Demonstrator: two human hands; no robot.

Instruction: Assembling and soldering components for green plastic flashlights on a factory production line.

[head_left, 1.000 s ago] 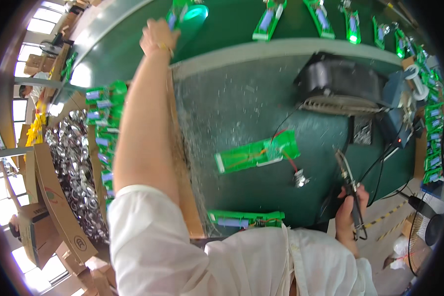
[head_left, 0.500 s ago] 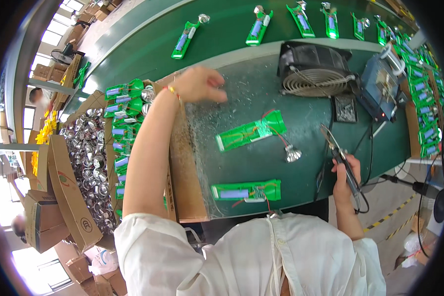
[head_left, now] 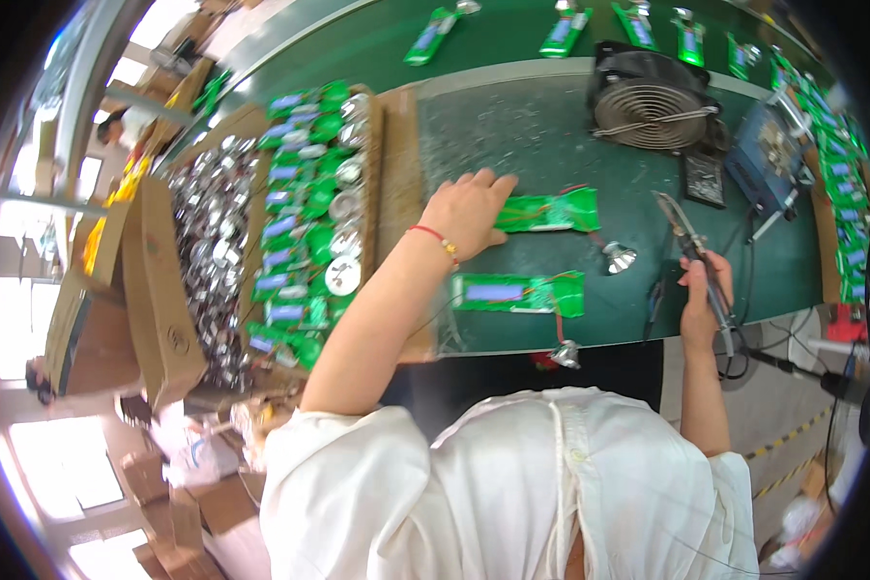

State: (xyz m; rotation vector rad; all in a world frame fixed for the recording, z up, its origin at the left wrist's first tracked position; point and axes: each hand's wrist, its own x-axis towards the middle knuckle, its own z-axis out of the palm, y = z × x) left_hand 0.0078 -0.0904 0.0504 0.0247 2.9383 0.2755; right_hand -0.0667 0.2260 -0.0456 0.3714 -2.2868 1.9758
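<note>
My left hand [head_left: 469, 215] is at the left end of a green plastic lamp housing [head_left: 556, 211], fingers on its far side and thumb on its near side, covering that end. Wires run from this housing to a small silver reflector [head_left: 619, 257] at its right. Closer to me lies a second green housing [head_left: 536, 294] with a bluish battery cell inside, wired to another reflector [head_left: 565, 355] by the table's front edge. In my right hand [head_left: 708, 290] is a soldering iron [head_left: 698, 253], its metal tip directed away from me, off the housings.
A black fan [head_left: 652, 106] and a blue soldering station [head_left: 768, 155] stand at the far right. Cardboard boxes of silver reflectors [head_left: 213, 256] and assembled green housings [head_left: 295, 227] are on the left. More green lamps [head_left: 565, 34] lie along the far green surface.
My left hand has come from beyond the boards to the upper housing, which has turned straighter and sits closer to the lower one. My right hand keeps the soldering iron. The view has shifted.
</note>
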